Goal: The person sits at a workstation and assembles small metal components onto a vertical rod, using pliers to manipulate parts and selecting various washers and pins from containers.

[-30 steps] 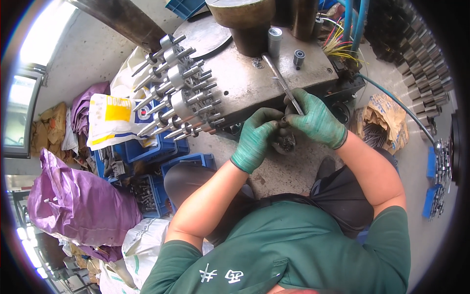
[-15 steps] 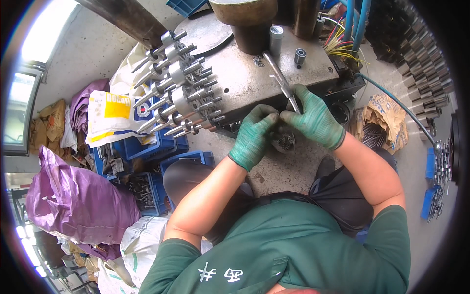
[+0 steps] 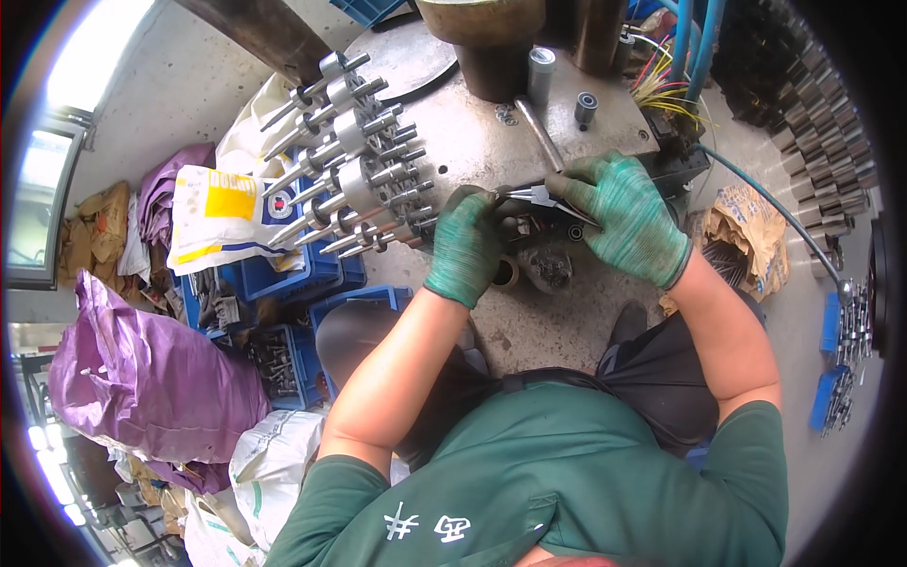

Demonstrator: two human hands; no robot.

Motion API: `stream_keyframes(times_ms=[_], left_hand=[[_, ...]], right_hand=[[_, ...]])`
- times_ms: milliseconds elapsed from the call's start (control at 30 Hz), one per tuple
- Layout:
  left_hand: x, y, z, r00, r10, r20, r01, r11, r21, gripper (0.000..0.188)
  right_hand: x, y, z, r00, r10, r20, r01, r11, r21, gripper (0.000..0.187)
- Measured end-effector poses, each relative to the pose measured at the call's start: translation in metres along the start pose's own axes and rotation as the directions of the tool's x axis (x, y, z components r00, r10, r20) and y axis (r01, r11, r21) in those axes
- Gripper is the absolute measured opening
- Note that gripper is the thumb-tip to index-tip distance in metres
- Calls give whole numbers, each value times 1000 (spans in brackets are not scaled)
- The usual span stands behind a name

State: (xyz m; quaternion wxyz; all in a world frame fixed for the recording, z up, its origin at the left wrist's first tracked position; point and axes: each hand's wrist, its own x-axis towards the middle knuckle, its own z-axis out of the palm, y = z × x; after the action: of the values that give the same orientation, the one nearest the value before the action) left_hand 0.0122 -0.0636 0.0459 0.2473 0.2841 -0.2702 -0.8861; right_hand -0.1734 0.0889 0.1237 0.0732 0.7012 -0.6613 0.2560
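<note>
My right hand (image 3: 631, 219), in a green knit glove, is closed around pliers (image 3: 540, 196) whose slim jaws point left. My left hand (image 3: 468, 244), gloved alike, is closed with its fingertips at the tips of the jaws. Whatever small piece it pinches there is hidden. Just beyond the hands, a metal rod (image 3: 539, 134) lies on the steel machine bed (image 3: 472, 156). Several small rings (image 3: 506, 115) sit beside the rod. Farther back stand a grey metal cylinder (image 3: 540, 77) and a shorter bushing-like part (image 3: 586, 109).
A thick machine column (image 3: 484, 57) rises behind the bed. Stacked shaft assemblies (image 3: 354, 132) crowd its left edge. Blue bins (image 3: 307, 364) and a purple sack (image 3: 156, 378) stand on the left. On the right are a torn paper bag (image 3: 742, 241) and a blue hose (image 3: 770, 198).
The pliers have come off the rod and swung between my hands, jaws toward the left. My left hand has shifted left, and my right hand slightly right.
</note>
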Motion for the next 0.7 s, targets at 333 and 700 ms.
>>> stream_keyframes(times_ms=[333,700], left_hand=[[-3,0,1,999,-27,-36,27,1000,2,6],[-6,-1,4,999,-27,37,32,990,-139,21]], right_hand=[[-2,4,4,999,-47,5,47,997,66,63],[1,1,8,982,165,88,-184,937,297,53]])
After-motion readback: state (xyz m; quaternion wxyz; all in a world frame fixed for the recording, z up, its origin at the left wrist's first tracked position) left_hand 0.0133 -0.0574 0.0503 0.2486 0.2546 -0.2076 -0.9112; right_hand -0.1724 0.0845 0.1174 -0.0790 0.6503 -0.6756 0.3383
